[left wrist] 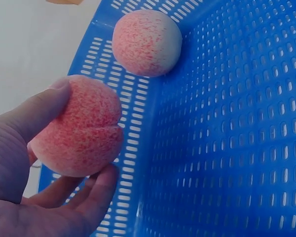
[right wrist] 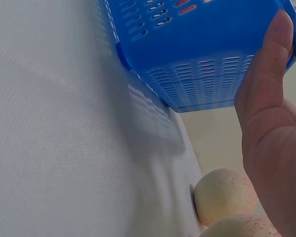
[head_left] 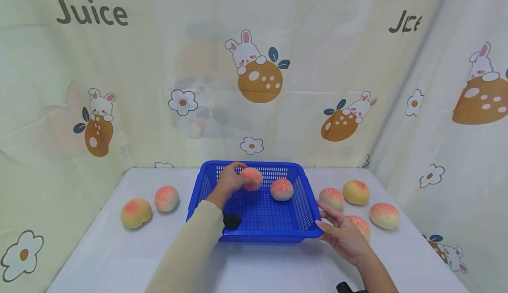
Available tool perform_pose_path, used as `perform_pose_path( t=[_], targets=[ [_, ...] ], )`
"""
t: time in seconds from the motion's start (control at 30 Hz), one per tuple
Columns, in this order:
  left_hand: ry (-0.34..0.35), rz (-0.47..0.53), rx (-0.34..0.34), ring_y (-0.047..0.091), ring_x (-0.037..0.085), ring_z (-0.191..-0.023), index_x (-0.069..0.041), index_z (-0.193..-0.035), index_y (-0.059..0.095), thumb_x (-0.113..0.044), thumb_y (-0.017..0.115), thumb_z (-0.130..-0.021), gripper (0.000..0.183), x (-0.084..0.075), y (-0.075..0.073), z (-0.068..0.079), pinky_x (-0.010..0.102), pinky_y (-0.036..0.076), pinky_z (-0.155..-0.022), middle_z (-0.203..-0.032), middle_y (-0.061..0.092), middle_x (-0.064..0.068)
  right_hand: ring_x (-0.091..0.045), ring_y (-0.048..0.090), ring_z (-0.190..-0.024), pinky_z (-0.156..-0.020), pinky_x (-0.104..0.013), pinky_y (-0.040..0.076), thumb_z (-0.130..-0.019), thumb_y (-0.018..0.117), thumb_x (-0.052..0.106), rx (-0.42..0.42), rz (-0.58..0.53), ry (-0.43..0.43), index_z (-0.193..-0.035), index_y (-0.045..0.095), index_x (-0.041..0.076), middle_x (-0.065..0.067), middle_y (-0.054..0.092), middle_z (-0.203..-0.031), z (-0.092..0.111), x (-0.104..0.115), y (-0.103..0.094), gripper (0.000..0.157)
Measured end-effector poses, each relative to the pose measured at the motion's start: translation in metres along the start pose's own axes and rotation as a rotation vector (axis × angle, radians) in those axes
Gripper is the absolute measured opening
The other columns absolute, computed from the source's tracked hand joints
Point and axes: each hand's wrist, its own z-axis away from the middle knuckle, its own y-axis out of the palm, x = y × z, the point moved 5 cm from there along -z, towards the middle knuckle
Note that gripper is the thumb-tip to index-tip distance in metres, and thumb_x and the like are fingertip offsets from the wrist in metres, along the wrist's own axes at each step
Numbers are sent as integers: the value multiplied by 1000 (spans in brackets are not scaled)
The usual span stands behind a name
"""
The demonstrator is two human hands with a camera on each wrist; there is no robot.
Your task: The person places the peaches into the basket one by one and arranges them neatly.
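In my left hand (head_left: 231,182) I hold a pink speckled toy peach (left wrist: 81,129), thumb on one side and fingers under the other. It is over the back left part of a blue plastic basket (head_left: 262,232) with slotted walls. A second pink-and-white peach (head_left: 282,189) lies inside the basket, near its back wall. My right hand (head_left: 344,235) grips the basket's front right corner, thumb on the rim and fingers against the outside wall. In the right wrist view, the basket's underside corner (right wrist: 177,106) shows close over its shadow on the white cloth.
Left of the basket lie a yellow peach (head_left: 136,213) and a pink one (head_left: 166,198). Several more peaches, such as a yellow one (head_left: 356,192) and a pink one (head_left: 384,215), sit on the table (head_left: 274,268) at right. A patterned curtain (head_left: 158,54) hangs behind.
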Motion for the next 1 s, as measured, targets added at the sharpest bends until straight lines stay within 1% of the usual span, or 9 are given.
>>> perform_pose_path(
  t=[0.17,0.23,0.3,0.4,0.5,0.6,0.77,0.83,1.0],
  targets=[
    [-20,25,36,69,30,-96,-12,-128,63,-13,92,-75,61,4,3,-4,43,63,-79,-119,67,18,-14,70,-106,-96,-33,59,-102,63,10,-4,2,8,-164,24,15,0,54,-122,0,0,0,73],
    [-35,18,39,69,30,-95,-12,-128,63,-13,92,-74,61,6,4,-6,43,63,-76,-120,67,18,-13,69,-106,-96,-33,59,-101,63,11,-7,4,9,-163,25,15,0,54,-122,0,0,0,73],
    [-52,-4,33,69,31,-97,-12,-128,64,-12,92,-74,61,8,6,-7,43,63,-77,-122,66,18,-13,69,-105,-95,-32,59,-102,63,10,-10,7,9,-163,25,15,0,54,-122,0,0,0,73],
    [-85,-42,28,68,33,-102,-13,-126,64,-11,92,-74,59,10,7,-8,46,63,-83,-128,64,18,-13,69,-104,-95,-32,59,-102,63,11,-9,15,10,-163,25,15,0,54,-122,0,0,0,72],
    [-98,-70,49,68,36,-106,-12,-126,64,-8,90,-75,57,10,10,-8,48,62,-86,-132,62,19,-13,69,-104,-95,-32,59,-102,63,11,-11,23,10,-163,24,15,0,53,-122,1,0,-1,72],
    [-93,-84,61,69,35,-102,-11,-123,63,-7,89,-77,53,9,10,-8,46,63,-83,-128,63,19,-13,69,-104,-94,-32,59,-102,63,11,-12,25,5,-164,24,15,0,54,-122,0,1,-1,73],
    [-95,-130,65,71,28,-85,-9,-121,65,-11,83,-85,41,10,9,-8,41,61,-76,-116,67,17,-11,69,-103,-93,-30,60,-102,63,11,-2,21,-2,-164,22,14,2,56,-122,0,1,-1,74],
    [-101,-127,79,71,28,-84,-9,-125,65,-10,81,-87,41,11,9,-8,41,62,-78,-117,67,17,-11,69,-103,-93,-30,60,-102,63,11,1,20,-5,-164,22,14,2,56,-121,0,1,-1,74],
    [-109,-97,112,72,30,-88,-9,-131,65,-7,77,-90,43,13,11,-7,44,62,-83,-120,67,20,-11,69,-101,-91,-29,60,-102,62,10,5,19,-12,-164,23,14,2,55,-121,1,0,-1,73]
  ],
)
